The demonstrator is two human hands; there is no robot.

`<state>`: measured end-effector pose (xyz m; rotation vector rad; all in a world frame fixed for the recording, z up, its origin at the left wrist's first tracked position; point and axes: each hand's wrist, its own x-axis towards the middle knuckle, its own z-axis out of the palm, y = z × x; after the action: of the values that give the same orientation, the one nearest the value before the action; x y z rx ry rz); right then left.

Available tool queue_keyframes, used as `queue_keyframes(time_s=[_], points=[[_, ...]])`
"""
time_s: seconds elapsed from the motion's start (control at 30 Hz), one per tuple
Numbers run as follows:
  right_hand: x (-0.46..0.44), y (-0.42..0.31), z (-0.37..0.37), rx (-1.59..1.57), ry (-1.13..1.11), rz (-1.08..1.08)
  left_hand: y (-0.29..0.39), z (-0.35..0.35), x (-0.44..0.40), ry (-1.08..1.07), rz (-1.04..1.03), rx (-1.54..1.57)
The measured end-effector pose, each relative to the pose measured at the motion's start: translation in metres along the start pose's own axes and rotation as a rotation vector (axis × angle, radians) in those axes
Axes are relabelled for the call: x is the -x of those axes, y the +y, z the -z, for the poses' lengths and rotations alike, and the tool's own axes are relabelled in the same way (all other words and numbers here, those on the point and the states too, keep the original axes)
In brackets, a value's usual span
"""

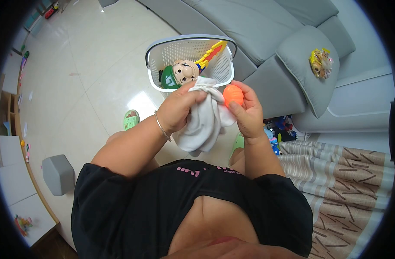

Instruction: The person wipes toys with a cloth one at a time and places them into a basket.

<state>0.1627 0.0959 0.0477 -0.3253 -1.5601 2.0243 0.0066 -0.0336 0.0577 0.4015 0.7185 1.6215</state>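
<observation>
A bunched white cloth (200, 121) hangs from my left hand (177, 107), whose fingers are closed around its upper part. Between the thumb and fingers of my right hand (247, 113) is a round, ridged orange toy ball (233, 96). The cloth's edge lies against the ball. Just beyond both hands stands a white perforated basket (154, 83) with a grey handle. Inside it are a toy mask (186, 72) with a green cap and a yellow-and-red toy (212, 55) leaning on the wall.
A grey sofa (232, 30) stands at right, a cushion (292, 52) and a packaged toy (321, 63) on it. Several toys (280, 129) lie below, beside a striped curtain (335, 172). A grey stool (58, 175) is at left, near white drawers (16, 172).
</observation>
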Motion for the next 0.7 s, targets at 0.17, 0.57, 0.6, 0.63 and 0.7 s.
queue_keyframes(time_s=[0.17,0.57,0.6,0.63,0.7], points=[[0.001,0.005,0.002,0.17,-0.004,-0.059,-0.01,0.002,0.0,0.015,-0.237,-0.303],[0.0,0.021,0.001,0.683,-0.182,0.346,-0.024,0.0,-0.002,0.015,-0.244,-0.651],[0.001,0.022,0.0,0.745,-0.147,0.36,-0.026,0.003,-0.004,0.043,-0.254,-0.701],[0.001,0.023,-0.001,0.806,-0.108,0.377,-0.025,0.005,-0.005,0.069,-0.264,-0.753],[0.0,0.019,-0.004,0.838,-0.12,0.394,-0.021,0.005,-0.007,0.11,-0.231,-0.676]])
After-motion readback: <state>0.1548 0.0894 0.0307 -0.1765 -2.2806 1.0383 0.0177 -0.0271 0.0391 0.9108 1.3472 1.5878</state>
